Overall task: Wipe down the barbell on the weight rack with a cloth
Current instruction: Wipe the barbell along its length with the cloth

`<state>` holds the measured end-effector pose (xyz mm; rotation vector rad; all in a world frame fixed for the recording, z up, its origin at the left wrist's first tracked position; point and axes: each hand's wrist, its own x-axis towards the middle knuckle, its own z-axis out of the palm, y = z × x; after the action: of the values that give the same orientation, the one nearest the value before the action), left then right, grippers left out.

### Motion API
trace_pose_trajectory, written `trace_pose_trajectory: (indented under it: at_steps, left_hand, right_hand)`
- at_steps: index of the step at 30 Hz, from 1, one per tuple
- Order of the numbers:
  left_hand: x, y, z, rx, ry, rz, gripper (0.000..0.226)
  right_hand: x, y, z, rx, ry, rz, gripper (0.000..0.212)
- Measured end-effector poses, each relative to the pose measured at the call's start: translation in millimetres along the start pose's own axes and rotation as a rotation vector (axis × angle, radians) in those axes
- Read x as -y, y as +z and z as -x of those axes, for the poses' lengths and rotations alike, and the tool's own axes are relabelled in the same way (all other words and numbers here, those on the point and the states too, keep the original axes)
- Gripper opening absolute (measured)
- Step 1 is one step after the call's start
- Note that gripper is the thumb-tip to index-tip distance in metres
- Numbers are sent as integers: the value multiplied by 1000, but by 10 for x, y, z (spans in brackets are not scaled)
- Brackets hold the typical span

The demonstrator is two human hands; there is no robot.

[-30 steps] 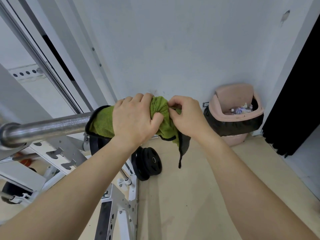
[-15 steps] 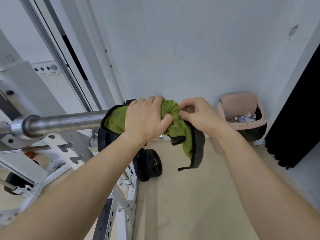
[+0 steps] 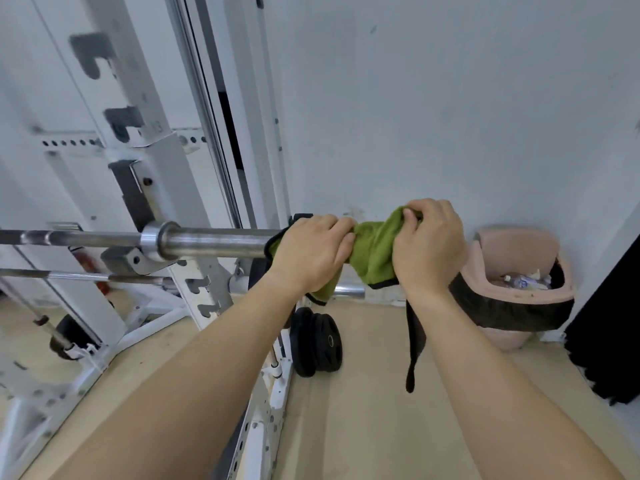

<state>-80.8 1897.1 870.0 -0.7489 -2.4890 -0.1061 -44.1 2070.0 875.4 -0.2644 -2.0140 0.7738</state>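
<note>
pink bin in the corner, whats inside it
The pink bin holds crumpled wrappers and litter near its rim. The right hand and forearm cover its left side, so anything deeper is hidden.

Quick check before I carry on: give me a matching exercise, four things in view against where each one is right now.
Things:
1. cloth
2. weight plates
3. bin
4. left hand

Places:
A. on the floor beside the rack's base
B. against the wall on the right
C. bunched over the barbell's end
D. gripping the cloth-covered sleeve of the barbell

Pairs: 1-C, 2-A, 3-B, 4-D
</note>
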Motion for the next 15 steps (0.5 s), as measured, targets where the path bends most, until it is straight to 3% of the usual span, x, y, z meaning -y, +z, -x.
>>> trace_pose_trajectory:
  at_steps: [4,8,12,15]
  left_hand:
    - [347,-115,37,40,-130,28,33]
    - [906,-191,380,-63,-206,14,28]
    - [1355,-281,637,-118,-300,-21,28]
    - [1420,-234,569,-123,-441,-40,31]
  right_hand:
    - [348,144,-165,47,-218,95,11]
    - [837,601,127,416,-555,117,11]
    - [1346,979,394,510,-695,71,9]
    - [1387,1041,391,527,-805,194,16]
